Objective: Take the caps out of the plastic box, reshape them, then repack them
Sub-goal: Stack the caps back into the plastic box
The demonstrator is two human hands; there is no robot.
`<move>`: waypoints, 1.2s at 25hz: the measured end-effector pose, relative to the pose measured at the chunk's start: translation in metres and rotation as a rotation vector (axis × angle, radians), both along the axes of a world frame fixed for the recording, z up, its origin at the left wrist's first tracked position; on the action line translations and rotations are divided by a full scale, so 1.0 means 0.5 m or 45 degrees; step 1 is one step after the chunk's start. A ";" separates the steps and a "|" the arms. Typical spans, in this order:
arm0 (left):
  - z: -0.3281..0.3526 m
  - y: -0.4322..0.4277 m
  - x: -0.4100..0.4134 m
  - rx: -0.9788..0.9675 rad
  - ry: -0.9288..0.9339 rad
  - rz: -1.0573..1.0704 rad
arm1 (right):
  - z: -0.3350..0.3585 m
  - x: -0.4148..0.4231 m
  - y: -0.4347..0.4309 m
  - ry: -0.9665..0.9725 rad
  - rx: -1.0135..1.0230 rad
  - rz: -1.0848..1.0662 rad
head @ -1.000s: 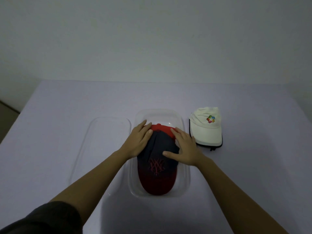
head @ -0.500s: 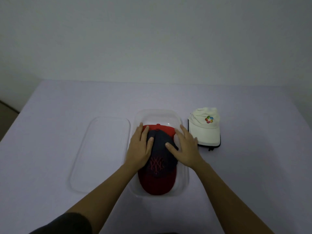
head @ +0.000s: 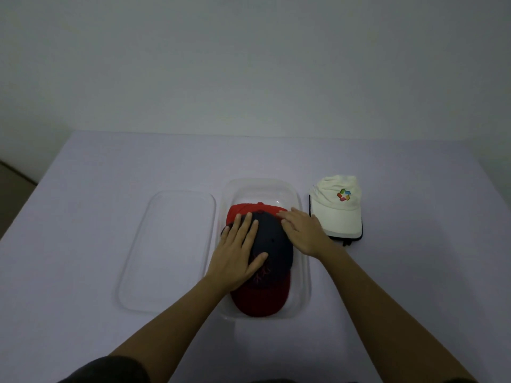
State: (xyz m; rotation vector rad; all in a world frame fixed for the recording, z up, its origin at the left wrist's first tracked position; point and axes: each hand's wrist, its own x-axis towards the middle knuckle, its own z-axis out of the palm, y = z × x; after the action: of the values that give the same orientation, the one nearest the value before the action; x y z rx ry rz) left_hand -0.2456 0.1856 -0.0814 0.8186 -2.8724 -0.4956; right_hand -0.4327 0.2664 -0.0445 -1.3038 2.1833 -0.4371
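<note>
A clear plastic box [head: 303, 275] sits at the table's middle. Inside it lies a dark navy cap [head: 276, 244] with a red brim and red stitched logo, stacked on a red cap [head: 246, 210] whose crown shows behind it. My left hand [head: 237, 254] lies flat on the navy crown's left side with straight fingers. My right hand [head: 302, 229] presses flat on the crown's right side, by the box's right wall. A white cap [head: 337, 210] with a coloured logo rests on the table right of the box, on top of a black-edged cap.
The box's clear lid [head: 168, 250] lies flat on the table just left of the box. The table [head: 110, 172] is covered in a pale lilac cloth and ends at a plain wall behind. A floor strip shows at the far left.
Both hands have slid over the navy cap. The left hand moved nearer along the crown toward the logo. The right hand shifted off the crown's middle to its right edge.
</note>
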 end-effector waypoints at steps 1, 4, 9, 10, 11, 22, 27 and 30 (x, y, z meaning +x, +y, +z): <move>-0.002 0.006 0.004 -0.004 -0.013 0.010 | -0.006 0.008 0.003 0.009 -0.011 -0.003; -0.016 0.026 0.015 0.082 -0.010 0.015 | -0.029 0.043 0.024 0.063 -0.002 -0.014; 0.003 0.032 0.016 0.274 0.012 0.036 | -0.045 0.064 0.030 0.090 -0.024 -0.052; 0.013 0.035 0.016 0.329 0.074 0.057 | -0.044 0.062 0.032 0.093 -0.066 -0.060; 0.015 0.036 0.014 0.422 0.160 0.134 | -0.042 0.057 0.038 0.091 -0.122 -0.080; 0.068 0.049 -0.042 0.703 0.465 0.754 | -0.056 0.050 0.126 -0.011 -0.155 0.006; 0.137 0.095 -0.144 0.525 0.565 0.594 | -0.058 -0.041 0.166 -0.033 -0.345 -0.299; 0.135 0.111 -0.241 0.689 0.535 0.515 | -0.070 -0.122 0.196 -0.163 -0.337 -0.684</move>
State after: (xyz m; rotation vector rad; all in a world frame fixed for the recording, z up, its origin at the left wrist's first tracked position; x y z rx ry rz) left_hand -0.3661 0.2411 -0.0137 1.1611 -2.1311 -1.2374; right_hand -0.4935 0.3644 -0.0797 -0.7614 2.4065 -1.0157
